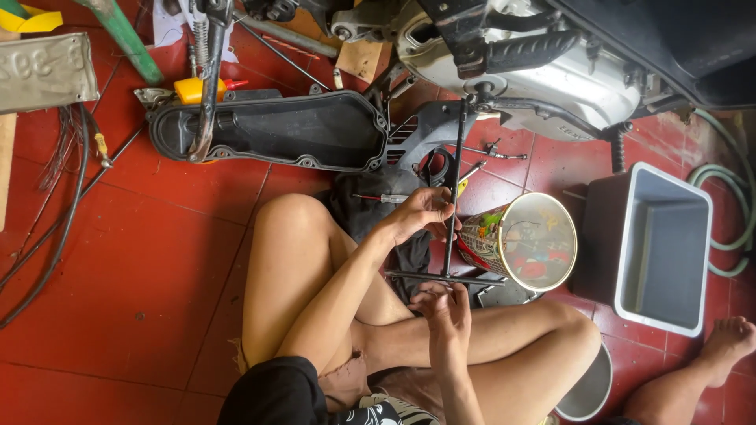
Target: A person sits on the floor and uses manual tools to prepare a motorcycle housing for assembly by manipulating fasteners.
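I sit on a red tiled floor in front of a scooter engine (543,75). A long black T-handle wrench (452,197) runs from the engine's crankcase bolt down to its cross handle (445,277). My left hand (421,214) wraps around the wrench shaft at mid-length. My right hand (442,303) sits just under the cross handle, fingers curled against it. A black engine side cover (268,130) lies on the floor to the left of the wrench.
A woven basket (526,242) of small parts lies on its side by the wrench. A grey plastic bin (657,248) stands at the right, a green hose (728,212) beyond it. Another person's bare foot (728,342) shows bottom right. Cables (59,205) trail at the left.
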